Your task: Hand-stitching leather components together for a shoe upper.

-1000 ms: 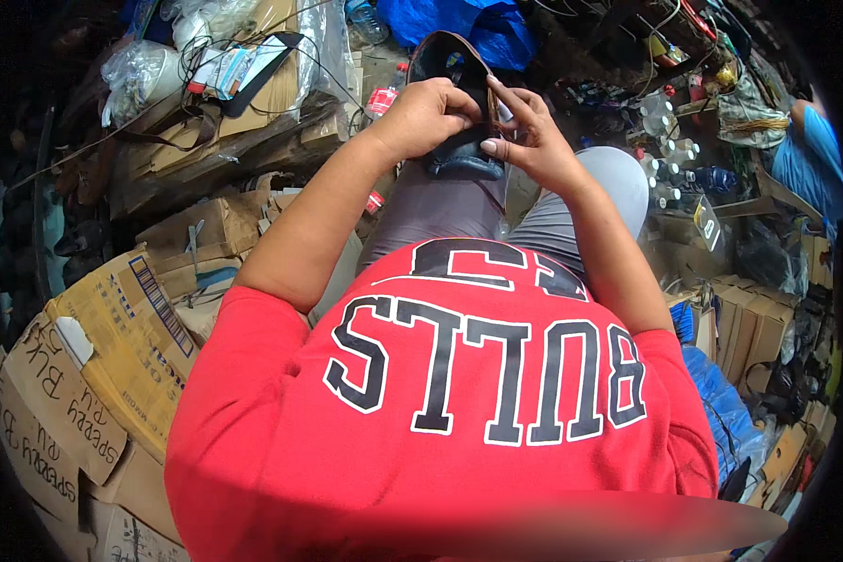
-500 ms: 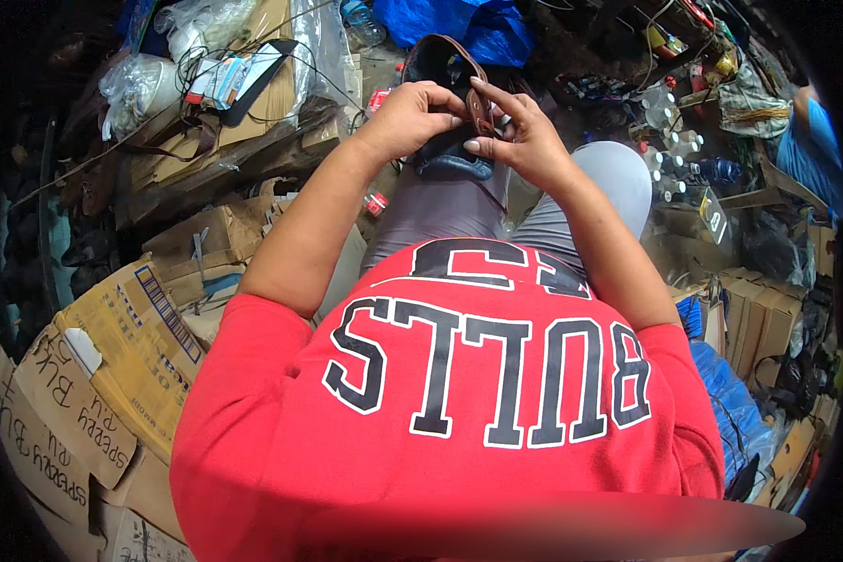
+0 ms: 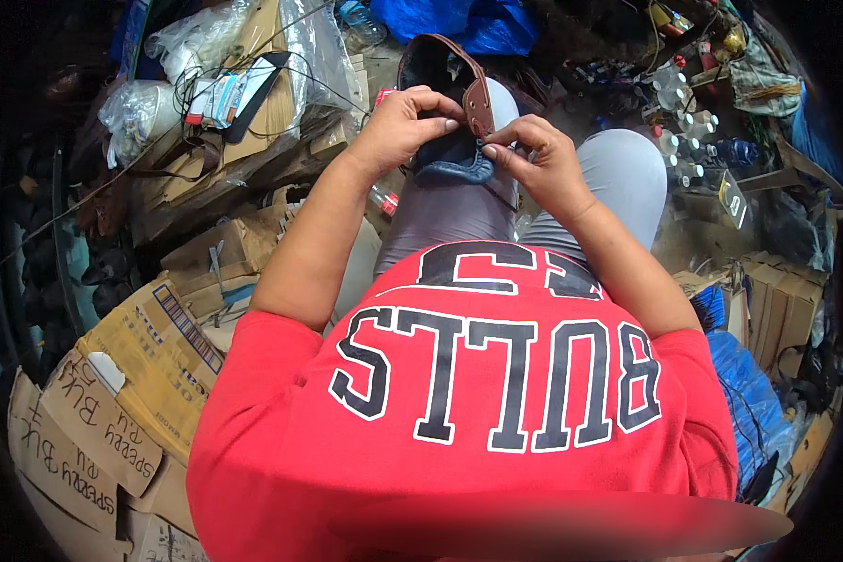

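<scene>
A shoe upper (image 3: 479, 106), brown leather with a dark blue padded collar, rests over my left thigh. Small eyelets show in its brown strip. My left hand (image 3: 410, 129) is at the left of the opening, thumb and forefinger bent together by the inner edge; what lies between the fingertips is too small to make out. On the opposite side my right hand (image 3: 541, 161) pinches the blue collar edge just below the brown strip. Whether a thread or lace is in that pinch cannot be seen.
Cardboard boxes (image 3: 145, 351) lie at the left. Plastic-wrapped goods and a dark-edged card (image 3: 258, 94) sit on a stack at the upper left. Small white bottles (image 3: 688, 150) stand on the right, above a blue plastic bag (image 3: 749, 393). Blue sheeting (image 3: 468, 23) lies at the far side.
My right hand has moved down from the brown eyelet strip to the blue collar edge, its fingers drawn closer together. The left hand stays near the opening.
</scene>
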Available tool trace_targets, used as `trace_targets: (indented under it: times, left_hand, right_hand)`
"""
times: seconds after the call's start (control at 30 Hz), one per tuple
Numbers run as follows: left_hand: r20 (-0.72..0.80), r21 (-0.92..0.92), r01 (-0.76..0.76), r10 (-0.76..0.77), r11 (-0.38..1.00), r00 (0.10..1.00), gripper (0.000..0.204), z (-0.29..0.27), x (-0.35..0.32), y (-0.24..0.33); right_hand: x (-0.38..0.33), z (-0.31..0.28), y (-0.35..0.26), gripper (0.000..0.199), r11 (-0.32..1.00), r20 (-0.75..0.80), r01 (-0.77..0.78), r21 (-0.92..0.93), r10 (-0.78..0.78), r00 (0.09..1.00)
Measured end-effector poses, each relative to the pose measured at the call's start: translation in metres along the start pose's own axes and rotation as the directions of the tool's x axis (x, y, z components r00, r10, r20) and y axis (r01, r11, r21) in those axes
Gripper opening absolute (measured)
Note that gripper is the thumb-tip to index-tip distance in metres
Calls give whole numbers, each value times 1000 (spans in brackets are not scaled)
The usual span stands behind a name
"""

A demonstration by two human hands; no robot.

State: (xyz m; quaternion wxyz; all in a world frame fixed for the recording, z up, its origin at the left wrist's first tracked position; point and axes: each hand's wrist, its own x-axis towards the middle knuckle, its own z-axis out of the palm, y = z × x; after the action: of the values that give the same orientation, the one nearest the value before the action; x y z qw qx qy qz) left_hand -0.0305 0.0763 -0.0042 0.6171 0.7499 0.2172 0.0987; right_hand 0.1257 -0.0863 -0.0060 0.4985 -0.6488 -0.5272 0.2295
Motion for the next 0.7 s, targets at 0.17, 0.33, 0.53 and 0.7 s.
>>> trace_targets:
  times: [0.17,0.33,0.53,0.7]
  left_hand:
    - [8,-41,18,-17,999,1000,17,-3,0,-3]
    - [73,-24,13,-12,1000,997,16,-6,-1,1]
    - [98,-10,7,-6,1000,995,15,-9,1,3]
    - [75,-27,64,-61,998,995,14,-7,3,4]
  right_hand:
    - [1,-2,-1,10,995,141,-61,77,50,989]
    - [0,1,9,14,992,180,-51,119,29,983]
    - [1,2,13,14,977,204,-111,180,74,976]
    - [3,2,11,13,966,222,-149,211,102,970]
